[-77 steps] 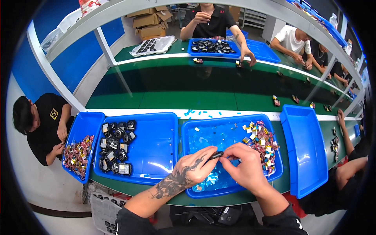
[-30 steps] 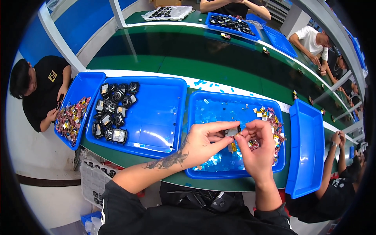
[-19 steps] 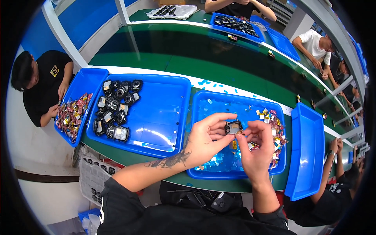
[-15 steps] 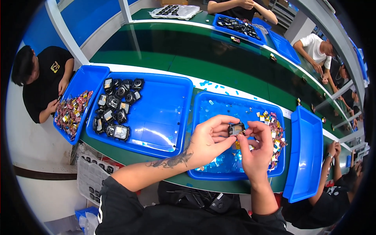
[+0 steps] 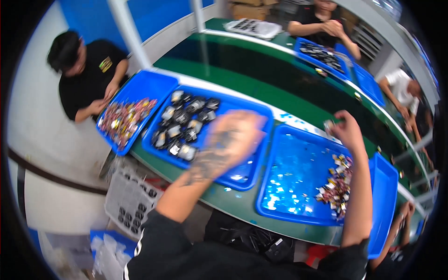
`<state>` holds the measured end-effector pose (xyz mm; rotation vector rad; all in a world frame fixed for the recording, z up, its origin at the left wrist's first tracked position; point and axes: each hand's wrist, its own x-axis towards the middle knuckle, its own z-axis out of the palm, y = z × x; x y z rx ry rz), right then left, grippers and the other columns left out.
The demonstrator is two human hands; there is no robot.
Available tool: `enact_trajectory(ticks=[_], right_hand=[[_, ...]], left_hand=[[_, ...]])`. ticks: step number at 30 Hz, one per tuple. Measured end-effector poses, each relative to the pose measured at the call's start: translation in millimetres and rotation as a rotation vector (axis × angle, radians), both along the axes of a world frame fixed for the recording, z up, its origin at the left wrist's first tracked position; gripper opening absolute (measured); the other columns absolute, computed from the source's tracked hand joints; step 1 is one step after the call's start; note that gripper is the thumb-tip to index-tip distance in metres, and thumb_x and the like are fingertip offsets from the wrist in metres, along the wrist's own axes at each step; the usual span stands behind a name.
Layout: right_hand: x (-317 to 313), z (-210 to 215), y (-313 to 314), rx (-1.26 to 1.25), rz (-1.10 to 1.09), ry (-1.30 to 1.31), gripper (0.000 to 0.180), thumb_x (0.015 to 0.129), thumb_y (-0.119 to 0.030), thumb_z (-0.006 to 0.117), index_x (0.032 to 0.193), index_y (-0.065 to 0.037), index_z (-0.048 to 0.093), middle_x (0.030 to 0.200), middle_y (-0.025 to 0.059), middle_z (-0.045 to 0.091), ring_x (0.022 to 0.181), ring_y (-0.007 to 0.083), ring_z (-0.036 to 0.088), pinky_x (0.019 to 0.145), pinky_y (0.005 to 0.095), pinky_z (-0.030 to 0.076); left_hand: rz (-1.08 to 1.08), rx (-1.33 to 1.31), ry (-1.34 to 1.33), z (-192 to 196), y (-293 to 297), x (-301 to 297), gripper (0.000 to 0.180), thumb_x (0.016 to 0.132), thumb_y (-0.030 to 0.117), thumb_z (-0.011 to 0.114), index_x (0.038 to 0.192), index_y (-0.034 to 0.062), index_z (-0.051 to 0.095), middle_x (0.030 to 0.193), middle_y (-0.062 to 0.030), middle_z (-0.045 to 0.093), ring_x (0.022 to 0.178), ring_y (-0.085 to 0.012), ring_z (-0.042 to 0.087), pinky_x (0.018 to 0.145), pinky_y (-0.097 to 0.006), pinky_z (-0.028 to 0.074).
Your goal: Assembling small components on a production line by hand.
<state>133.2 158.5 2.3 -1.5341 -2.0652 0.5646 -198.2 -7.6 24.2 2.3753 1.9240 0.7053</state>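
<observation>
My left hand (image 5: 238, 133) hangs over a blue tray (image 5: 263, 112) holding black watch-like units (image 5: 182, 123). Motion smears its fingers, so whether they hold anything cannot be made out. Farther right, my right hand (image 5: 349, 133) is raised over the back right part of another blue tray (image 5: 266, 193). Its thumb and fingertips pinch a small watch-like unit (image 5: 329, 127) with a dark edge and a pale face, blurred. Below that hand lies a heap of small parts with reddish wires and white and yellow pieces (image 5: 338, 184). Bits of blue film (image 5: 284, 186) are scattered in the same tray.
A co-worker (image 5: 88, 77) at the left works over a blue tray of wired parts (image 5: 123, 119). Another blue tray (image 5: 385, 186) stands at the right. Small parts lie on the green conveyor belt (image 5: 261, 70) beyond, with more people across it. A pale tray (image 5: 128, 198) sits low at the left.
My hands have parted: the left swung left over the tray of black units, the right moved right and away from me with a small unit. The view has shifted too.
</observation>
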Motion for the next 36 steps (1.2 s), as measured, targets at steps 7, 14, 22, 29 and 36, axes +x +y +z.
enact_trajectory(ticks=[7, 14, 22, 29, 36], right_hand=[[2.3, -52.6, 57.8, 0.015, -0.266, -0.213, 0.038, 0.07, -0.011, 0.081, 0.102, -0.004, 0.061, 0.092, 0.0182, 0.067, 0.091, 0.0339, 0.066, 0.081, 0.0391, 0.053], [37.0, 12.8, 23.5, 0.263, -0.255, -0.049, 0.02, 0.078, -0.009, 0.068, 0.098, -0.004, 0.065, 0.09, 0.0179, 0.068, 0.086, 0.035, 0.067, 0.078, 0.0419, 0.054], [39.2, 27.4, -88.9, -0.064, 0.222, -0.351, 0.016, 0.073, -0.004, 0.069, 0.088, -0.003, 0.072, 0.082, 0.0135, 0.07, 0.077, 0.0297, 0.068, 0.072, 0.0371, 0.054], [48.0, 3.9, -127.1, 0.061, 0.08, -0.361, 0.013, 0.072, -0.004, 0.071, 0.084, -0.003, 0.071, 0.088, 0.0138, 0.066, 0.088, 0.0323, 0.063, 0.08, 0.0397, 0.051], [51.1, 1.5, -139.7, 0.085, 0.067, -0.302, 0.015, 0.073, 0.0, 0.069, 0.088, -0.001, 0.068, 0.091, 0.0157, 0.065, 0.087, 0.035, 0.063, 0.08, 0.042, 0.051]], left_hand=[[0.314, -0.115, 0.293, -55.2, -22.8, -100.5, 0.038, 0.084, 0.014, 0.068, 0.12, 0.0052, 0.059, 0.114, -0.0161, 0.063, 0.109, -0.0341, 0.058, 0.098, -0.043, 0.045], [0.3, 0.138, -0.131, -41.7, 11.3, -78.7, 0.026, 0.089, 0.003, 0.053, 0.112, -0.0005, 0.064, 0.09, -0.0183, 0.069, 0.087, -0.0327, 0.067, 0.081, -0.04, 0.052], [-0.212, -0.532, -1.738, -8.9, 42.6, 29.0, 0.025, 0.094, 0.012, 0.06, 0.115, 0.0045, 0.051, 0.109, -0.0159, 0.066, 0.081, -0.0229, 0.067, 0.07, -0.033, 0.058], [-0.261, -0.827, -1.737, -32.2, 34.0, 75.5, 0.041, 0.092, 0.003, 0.058, 0.129, 0.0039, 0.041, 0.119, -0.0169, 0.062, 0.088, -0.0185, 0.065, 0.068, -0.025, 0.054], [-0.379, -0.474, -1.58, -38.4, 23.8, 92.6, 0.047, 0.083, -0.01, 0.057, 0.126, 0.0067, 0.044, 0.13, -0.0169, 0.057, 0.097, -0.013, 0.059, 0.077, -0.024, 0.047]])
